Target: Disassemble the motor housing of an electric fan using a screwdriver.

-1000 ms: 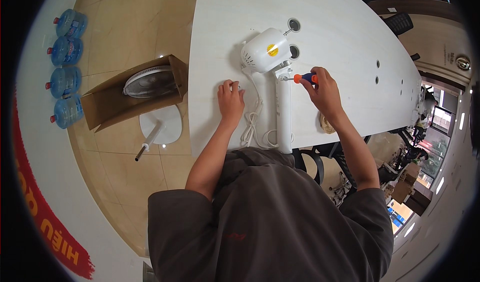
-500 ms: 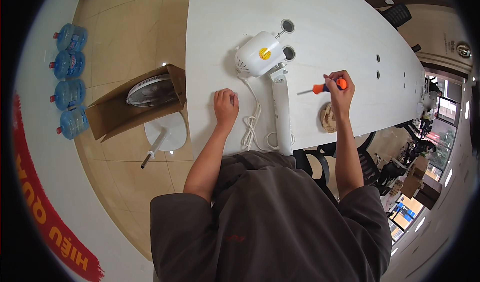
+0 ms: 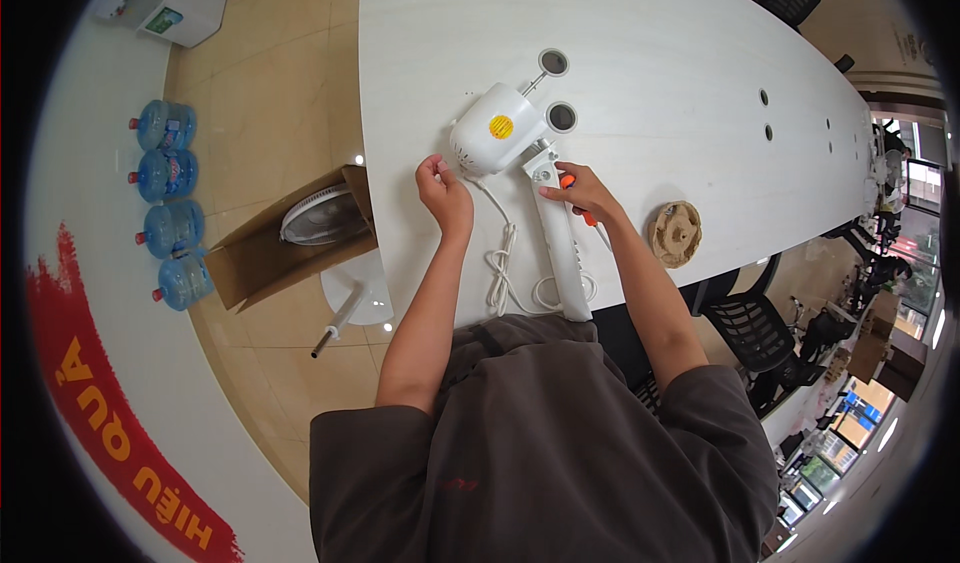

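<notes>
A white fan motor housing (image 3: 495, 131) with a round yellow sticker lies on the white table, its thin metal shaft pointing away from me. Joined to its near end, a long white fan neck (image 3: 560, 238) runs back to the table edge at my waist. Beside the housing, my left hand (image 3: 447, 201) has its fingers curled and pinched; what they hold, if anything, is too small to make out. My right hand (image 3: 588, 195) grips an orange-handled screwdriver (image 3: 567, 180), its shaft pointing back toward me, while thumb and fingers are at the neck's upper end.
A white power cord (image 3: 500, 263) lies bundled left of the neck. A brown moulded-pulp piece (image 3: 676, 234) sits to the right. On the floor at left are an open carton (image 3: 250, 263) holding a fan grille, a white round base with a pole (image 3: 345, 313), and several blue water bottles (image 3: 170, 225).
My right hand has moved left to the neck's top, and the screwdriver has turned to point back toward me. My left hand has shifted up closer to the motor housing.
</notes>
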### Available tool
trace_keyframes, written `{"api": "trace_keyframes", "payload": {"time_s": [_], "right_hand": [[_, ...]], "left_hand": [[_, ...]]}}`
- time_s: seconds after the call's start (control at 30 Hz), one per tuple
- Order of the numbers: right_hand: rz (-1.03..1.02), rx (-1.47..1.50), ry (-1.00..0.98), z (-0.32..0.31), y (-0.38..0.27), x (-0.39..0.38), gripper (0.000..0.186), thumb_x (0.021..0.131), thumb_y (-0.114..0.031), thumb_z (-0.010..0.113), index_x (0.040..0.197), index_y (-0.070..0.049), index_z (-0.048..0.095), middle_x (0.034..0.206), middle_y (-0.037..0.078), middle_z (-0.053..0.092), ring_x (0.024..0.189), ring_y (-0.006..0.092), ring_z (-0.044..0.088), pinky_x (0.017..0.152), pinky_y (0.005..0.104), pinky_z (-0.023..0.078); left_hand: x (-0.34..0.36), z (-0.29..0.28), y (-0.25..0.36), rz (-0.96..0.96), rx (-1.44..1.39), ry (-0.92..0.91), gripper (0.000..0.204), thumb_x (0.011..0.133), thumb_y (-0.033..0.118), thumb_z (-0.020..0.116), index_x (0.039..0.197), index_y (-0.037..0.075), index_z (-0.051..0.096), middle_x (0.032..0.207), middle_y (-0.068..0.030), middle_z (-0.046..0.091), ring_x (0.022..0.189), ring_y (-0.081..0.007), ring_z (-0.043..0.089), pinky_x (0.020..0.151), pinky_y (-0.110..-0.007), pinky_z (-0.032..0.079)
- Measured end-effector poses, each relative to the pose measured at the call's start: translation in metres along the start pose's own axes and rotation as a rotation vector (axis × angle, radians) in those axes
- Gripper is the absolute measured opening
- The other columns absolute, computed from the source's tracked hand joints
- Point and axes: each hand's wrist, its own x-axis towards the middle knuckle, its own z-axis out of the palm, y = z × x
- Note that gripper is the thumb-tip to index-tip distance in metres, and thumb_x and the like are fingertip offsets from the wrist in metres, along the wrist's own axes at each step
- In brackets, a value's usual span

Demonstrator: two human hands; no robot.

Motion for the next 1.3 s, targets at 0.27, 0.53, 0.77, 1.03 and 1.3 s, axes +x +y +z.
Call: {"api": "trace_keyframes", "payload": {"time_s": [0.27,0.53,0.77,1.03,1.3], "right_hand": [[-0.055,0.069,-0.216,-0.009,-0.008,0.014,0.082,0.060,-0.032,0.088,0.129,-0.004,0.054,0.100,0.005,0.059,0.081,0.0145,0.054,0.060,0.0292,0.045],[-0.414,-0.029,-0.043,0.001,-0.020,0.013,0.087,0.050,-0.040,0.089,0.120,0.001,0.057,0.108,0.015,0.066,0.099,0.0292,0.063,0.091,0.0350,0.048],[-0.396,-0.233,-0.046,0.000,-0.026,0.010,0.088,0.048,-0.046,0.088,0.115,0.002,0.058,0.102,0.019,0.067,0.095,0.0327,0.065,0.086,0.0374,0.051],[-0.309,-0.426,-0.021,0.002,-0.049,-0.009,0.084,0.047,-0.051,0.086,0.107,0.003,0.060,0.095,0.020,0.068,0.090,0.0360,0.066,0.082,0.0401,0.052],[-0.385,-0.497,-0.063,0.017,-0.094,-0.034,0.081,0.048,-0.045,0.085,0.107,0.003,0.061,0.087,0.020,0.067,0.082,0.0358,0.066,0.076,0.0411,0.053]], "left_hand": [[0.026,0.030,0.017,-0.125,0.018,-0.033,0.017,0.096,0.005,0.046,0.107,-0.004,0.055,0.107,-0.0178,0.057,0.098,-0.0296,0.057,0.088,-0.039,0.046],[0.070,0.037,0.051,0.109,0.124,0.016,0.016,0.094,0.004,0.047,0.105,-0.004,0.055,0.107,-0.0188,0.057,0.098,-0.0313,0.057,0.087,-0.040,0.046],[0.117,0.059,0.071,0.268,0.412,-0.501,0.018,0.089,0.001,0.047,0.103,0.001,0.058,0.108,-0.0195,0.057,0.097,-0.0374,0.059,0.084,-0.045,0.048],[0.096,0.041,0.030,0.443,0.253,-0.337,0.017,0.088,-0.001,0.043,0.102,0.000,0.053,0.104,-0.0189,0.055,0.091,-0.0389,0.058,0.082,-0.046,0.047],[0.060,0.014,-0.023,0.210,-0.109,0.052,0.015,0.098,0.006,0.039,0.101,-0.002,0.050,0.096,-0.0166,0.057,0.090,-0.0303,0.058,0.082,-0.040,0.047]]}}
